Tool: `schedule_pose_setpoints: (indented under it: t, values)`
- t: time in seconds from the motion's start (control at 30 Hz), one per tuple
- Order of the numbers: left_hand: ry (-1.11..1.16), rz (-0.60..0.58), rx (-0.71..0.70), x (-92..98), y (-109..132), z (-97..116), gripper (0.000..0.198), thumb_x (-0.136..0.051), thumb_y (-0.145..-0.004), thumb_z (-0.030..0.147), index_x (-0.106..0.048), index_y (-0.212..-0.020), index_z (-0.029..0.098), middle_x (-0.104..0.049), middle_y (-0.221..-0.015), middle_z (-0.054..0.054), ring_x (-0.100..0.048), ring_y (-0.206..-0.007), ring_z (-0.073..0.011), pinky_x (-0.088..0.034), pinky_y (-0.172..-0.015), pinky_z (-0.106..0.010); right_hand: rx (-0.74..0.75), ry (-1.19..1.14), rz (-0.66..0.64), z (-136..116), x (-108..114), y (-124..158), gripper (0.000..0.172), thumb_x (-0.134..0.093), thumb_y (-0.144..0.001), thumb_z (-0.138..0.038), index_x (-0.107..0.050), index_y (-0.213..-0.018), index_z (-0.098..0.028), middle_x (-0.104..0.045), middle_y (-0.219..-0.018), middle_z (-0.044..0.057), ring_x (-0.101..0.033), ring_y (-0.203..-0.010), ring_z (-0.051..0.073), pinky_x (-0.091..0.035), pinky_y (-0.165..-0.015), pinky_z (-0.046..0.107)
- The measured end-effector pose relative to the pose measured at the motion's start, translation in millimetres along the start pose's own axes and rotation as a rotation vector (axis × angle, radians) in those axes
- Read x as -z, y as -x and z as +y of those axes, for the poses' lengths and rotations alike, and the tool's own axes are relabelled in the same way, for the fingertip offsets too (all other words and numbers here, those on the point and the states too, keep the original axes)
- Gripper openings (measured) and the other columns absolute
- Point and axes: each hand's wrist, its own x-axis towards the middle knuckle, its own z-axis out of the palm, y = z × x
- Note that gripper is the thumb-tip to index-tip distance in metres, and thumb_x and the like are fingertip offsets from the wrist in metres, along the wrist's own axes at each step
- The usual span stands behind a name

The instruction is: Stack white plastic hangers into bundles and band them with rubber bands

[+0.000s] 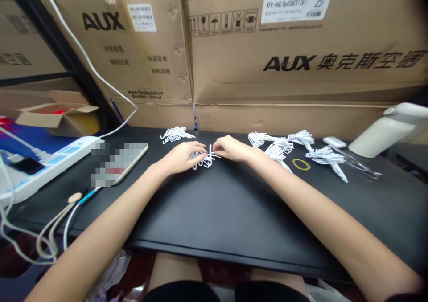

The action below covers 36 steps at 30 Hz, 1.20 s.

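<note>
At the middle of the black tabletop, my left hand (186, 156) curls over a small bunch of white hooks (200, 160), its fingers closed on them. Curved hook ends stick out below the fingers. Just to the right, my right hand (229, 148) has its thumb and fingertips pinched at one white hook (210, 150) beside the bunch; the fingertips partly hide the contact. A loose pile of the same hooks (177, 134) lies behind my left hand. Several bundles of hooks (302, 138) lie to the right of my right hand.
A yellow rubber band (301, 164) and a clear plastic bag (359, 165) lie at right, near a white bottle (388, 128). On the left are a phone (125, 164), a power strip (60, 161) and cables (50, 235). Large cardboard boxes (227, 79) stand behind the table.
</note>
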Motion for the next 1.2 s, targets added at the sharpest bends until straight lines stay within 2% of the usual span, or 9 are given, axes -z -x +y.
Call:
schedule_pose_setpoints:
  t: [0.23, 0.37, 0.5, 0.6, 0.67, 0.77, 0.93, 1.07, 1.2]
  values:
    - [-0.07, -0.017, 0.025, -1.4, 0, 0, 0.037, -0.038, -0.091, 0.031, -0.068, -0.107, 0.017, -0.069, -0.104, -0.009, -0.062, -0.096, -0.0219, -0.046, -0.088, -0.032, -0.082, 0.011, -0.101, 1, 14, 5, 0.022, -0.054, -0.068, 0.0, -0.069, -0.069, -0.016, -0.067, -0.068, 0.001, -0.056, -0.06, 0.012, -0.038, -0.057, 0.022]
    - [-0.108, -0.02, -0.03, -3.3, -1, -1, 0.039, -0.035, -0.093, 0.032, -0.068, -0.107, 0.016, -0.07, -0.103, -0.009, -0.062, -0.096, -0.022, -0.043, -0.092, -0.035, -0.219, 0.047, -0.146, 8, 27, 12, 0.024, -0.057, -0.062, 0.005, -0.069, -0.062, -0.015, -0.067, -0.064, 0.002, -0.057, -0.056, 0.014, -0.037, -0.053, 0.024]
    - [-0.052, 0.164, 0.025, -2.0, -2, 4, 0.041, -0.037, -0.094, 0.041, -0.064, -0.114, 0.018, -0.067, -0.113, -0.009, -0.058, -0.107, -0.0237, -0.036, -0.103, -0.042, -0.302, 0.078, -0.158, 9, 50, 21, 0.019, -0.061, -0.06, 0.003, -0.069, -0.061, -0.015, -0.067, -0.062, 0.003, -0.057, -0.053, 0.014, -0.037, -0.051, 0.024]
    - [0.127, 0.406, 0.113, 0.4, -3, 12, 0.04, -0.044, -0.091, 0.045, -0.065, -0.111, 0.017, -0.064, -0.12, -0.011, -0.054, -0.116, -0.0242, -0.037, -0.105, -0.041, -0.185, 0.021, -0.046, -3, 63, 23, 0.017, -0.06, -0.068, -0.004, -0.072, -0.075, -0.015, -0.07, -0.074, 0.004, -0.062, -0.066, 0.014, -0.042, -0.057, 0.022]
    - [0.355, 0.457, 0.167, 0.7, -4, 18, 0.04, -0.05, -0.088, 0.045, -0.064, -0.112, 0.016, -0.064, -0.119, -0.011, -0.057, -0.113, -0.0239, -0.042, -0.101, -0.039, -0.103, -0.056, 0.065, -16, 66, 22, 0.018, -0.059, -0.072, -0.007, -0.072, -0.083, -0.014, -0.071, -0.077, 0.004, -0.063, -0.069, 0.014, -0.045, -0.061, 0.021]
    - [0.652, 0.414, 0.207, 0.0, -6, 22, 0.046, -0.062, -0.08, 0.045, -0.063, -0.114, 0.013, -0.066, -0.116, -0.013, -0.063, -0.106, -0.0243, -0.05, -0.094, -0.037, 0.006, -0.098, 0.138, -33, 61, 19, 0.016, -0.06, -0.074, -0.008, -0.072, -0.083, -0.011, -0.07, -0.076, 0.005, -0.063, -0.067, 0.013, -0.045, -0.062, 0.021]
    - [0.76, 0.37, 0.266, 3.7, -5, 21, 0.043, -0.075, -0.068, 0.041, -0.07, -0.099, 0.011, -0.073, -0.099, -0.012, -0.068, -0.092, -0.0255, -0.054, -0.086, -0.038, 0.135, -0.06, 0.223, -44, 45, 15, 0.015, -0.06, -0.075, -0.006, -0.072, -0.082, -0.011, -0.067, -0.076, 0.005, -0.058, -0.065, 0.011, -0.043, -0.062, 0.021]
    - [0.898, 0.322, 0.324, 7.5, -4, 19, 0.046, -0.08, -0.062, 0.036, -0.069, -0.097, 0.008, -0.074, -0.094, -0.013, -0.069, -0.088, -0.0256, -0.054, -0.087, -0.039, 0.157, -0.128, 0.268, -44, 38, 14, 0.012, -0.06, -0.077, -0.009, -0.071, -0.082, -0.011, -0.066, -0.074, 0.004, -0.059, -0.066, 0.012, -0.044, -0.063, 0.022]
    - [0.92, 0.402, 0.359, 11.5, -4, 15, 0.045, -0.081, -0.06, 0.038, -0.069, -0.094, 0.01, -0.074, -0.091, -0.011, -0.069, -0.087, -0.0243, -0.053, -0.088, -0.039, 0.077, -0.179, 0.396, -39, 32, 11, 0.012, -0.057, -0.082, -0.019, -0.068, -0.083, -0.014, -0.068, -0.081, 0.004, -0.061, -0.07, 0.013, -0.046, -0.067, 0.024]
